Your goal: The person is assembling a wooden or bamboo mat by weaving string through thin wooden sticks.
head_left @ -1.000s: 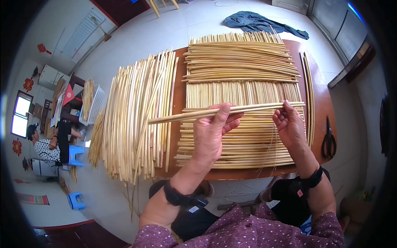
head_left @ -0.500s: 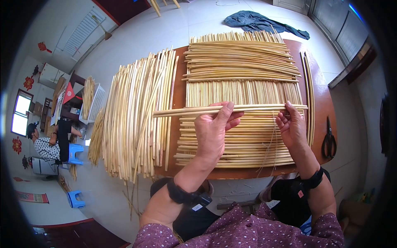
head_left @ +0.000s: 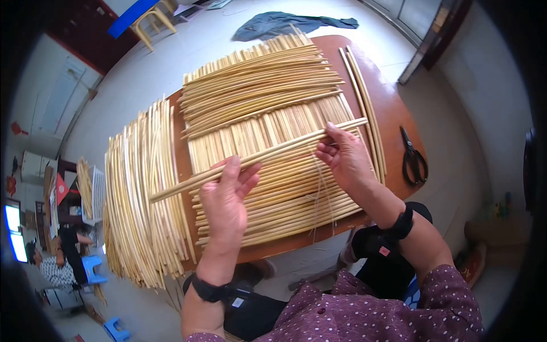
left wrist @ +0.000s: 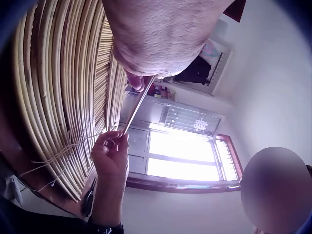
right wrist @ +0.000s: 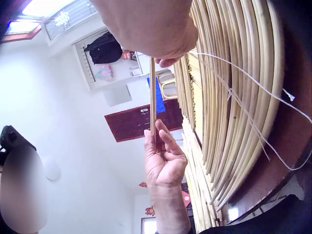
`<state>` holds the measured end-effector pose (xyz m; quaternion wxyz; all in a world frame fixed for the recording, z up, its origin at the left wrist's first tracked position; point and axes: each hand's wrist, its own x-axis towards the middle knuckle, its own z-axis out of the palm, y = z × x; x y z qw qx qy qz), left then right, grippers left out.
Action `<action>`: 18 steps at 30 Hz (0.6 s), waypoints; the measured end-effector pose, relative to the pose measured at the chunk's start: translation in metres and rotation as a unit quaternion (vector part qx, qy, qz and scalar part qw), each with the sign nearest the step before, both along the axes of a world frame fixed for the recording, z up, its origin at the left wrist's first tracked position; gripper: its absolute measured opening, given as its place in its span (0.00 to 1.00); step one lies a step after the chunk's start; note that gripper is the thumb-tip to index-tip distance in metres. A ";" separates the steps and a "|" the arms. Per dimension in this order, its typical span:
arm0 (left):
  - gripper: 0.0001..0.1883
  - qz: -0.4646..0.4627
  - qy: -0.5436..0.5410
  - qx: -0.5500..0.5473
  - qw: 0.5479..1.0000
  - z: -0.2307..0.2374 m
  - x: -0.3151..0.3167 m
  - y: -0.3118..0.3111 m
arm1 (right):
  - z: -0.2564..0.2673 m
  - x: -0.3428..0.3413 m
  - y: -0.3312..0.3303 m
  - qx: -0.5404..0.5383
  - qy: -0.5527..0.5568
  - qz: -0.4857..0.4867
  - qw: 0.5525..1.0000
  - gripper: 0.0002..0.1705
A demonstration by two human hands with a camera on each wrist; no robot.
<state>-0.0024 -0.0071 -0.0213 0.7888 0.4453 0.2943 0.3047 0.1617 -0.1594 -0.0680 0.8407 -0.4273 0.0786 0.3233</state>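
Pale straw-coloured stalks [head_left: 279, 149], lying together as a slim pair, slant upward to the right above the table, held between both hands. My left hand [head_left: 223, 202] pinches them toward their left part, thumb on the near side and fingers behind. With thumb and fingertips, my right hand [head_left: 348, 159] pinches them near the right end. Below lies a mat of upright stalks [head_left: 250, 135], crossed by an upper band of stalks [head_left: 256, 82] and a lower band [head_left: 279, 196]. Thin string [head_left: 320, 199] hangs over the lower band, below the right hand.
A big heap of loose stalks [head_left: 134, 194] covers the table's left side. Black scissors [head_left: 414, 162] lie at the right on the brown table [head_left: 382, 85], near a few separate stalks [head_left: 364, 102]. Dark cloth [head_left: 290, 25] lies on the floor beyond. A person [head_left: 62, 262] sits far left.
The head view has turned, so the table appears shifted left and tilted. The stalks, nearly level before, now slope up to the right in view. Both hands keep their hold.
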 end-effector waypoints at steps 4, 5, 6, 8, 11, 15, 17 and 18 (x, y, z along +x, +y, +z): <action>0.13 0.011 0.025 -0.012 1.000 0.001 0.000 0.004 | -0.002 -0.002 0.000 0.042 -0.009 0.006 0.999 0.10; 0.13 0.019 0.030 -0.012 0.999 0.002 0.000 0.004 | 0.000 -0.001 0.000 0.040 -0.011 0.000 0.999 0.10; 0.14 0.028 0.036 -0.011 0.999 0.002 0.001 0.005 | 0.002 -0.001 0.000 0.054 -0.006 0.016 0.998 0.11; 0.15 0.029 0.041 -0.008 0.999 0.002 0.002 0.004 | 0.003 0.000 0.000 0.069 -0.001 0.029 0.997 0.11; 0.15 0.039 0.051 0.000 0.998 0.003 0.002 0.004 | 0.003 -0.001 0.000 0.042 -0.001 0.032 0.999 0.10; 0.15 0.051 0.065 -0.002 0.997 0.005 0.004 0.003 | 0.004 0.000 -0.001 0.050 -0.008 0.033 0.998 0.10; 0.15 0.051 0.067 -0.002 0.996 0.004 0.004 0.003 | 0.004 0.000 -0.001 0.057 -0.011 0.029 0.998 0.10; 0.15 0.052 0.066 0.001 0.996 0.003 0.004 0.003 | 0.003 0.000 0.000 0.064 -0.013 0.026 0.998 0.10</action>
